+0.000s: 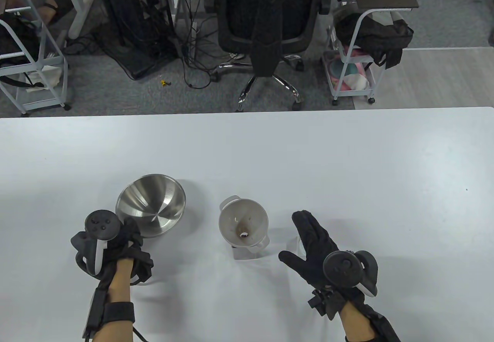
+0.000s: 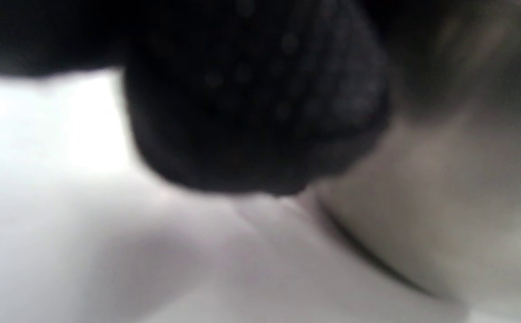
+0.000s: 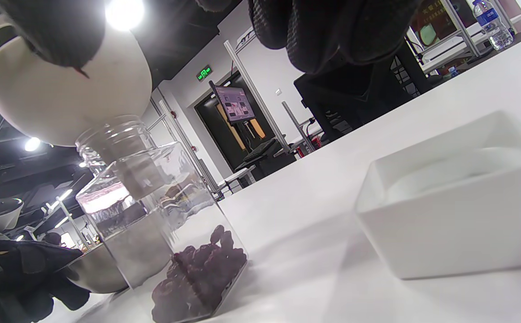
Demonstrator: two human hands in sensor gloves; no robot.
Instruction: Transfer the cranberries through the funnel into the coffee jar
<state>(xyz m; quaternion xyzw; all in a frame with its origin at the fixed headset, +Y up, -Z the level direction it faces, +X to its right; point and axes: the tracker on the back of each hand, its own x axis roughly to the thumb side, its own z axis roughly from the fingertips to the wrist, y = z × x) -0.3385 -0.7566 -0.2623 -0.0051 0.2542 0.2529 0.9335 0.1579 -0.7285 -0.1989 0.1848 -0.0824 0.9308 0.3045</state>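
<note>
Your left hand (image 1: 123, 241) sits at the near left of the white table (image 1: 347, 164), fingers curled on the near rim of the steel bowl (image 1: 151, 206) and gripping it. Bowl is tipped, its shiny inside showing toward the camera, nothing visible in it. Left wrist view is a blur: dark glove up top, pale surfaces below, can't read anything more from it.

Just right of the bowl: white funnel (image 1: 243, 224) seated in the neck of the clear coffee jar (image 3: 153, 215). From above the funnel hides nearly all of the jar. Brownish smear around the funnel's hole.

Right wrist view shows the jar properly: square-sided glass, upright, threaded neck, dark red cranberries (image 3: 197, 273) piled at its base. Funnel spout hangs inside, above the pile.

Your right hand (image 1: 316, 249) is right of the funnel, apart from it, palm down, fingers spread flat, holding nothing. A white square dish (image 3: 458, 211) sits near that hand, mostly hidden under the hand from above.

Behind the table: black office chair (image 1: 270, 22), white carts either side, cables on the floor.
</note>
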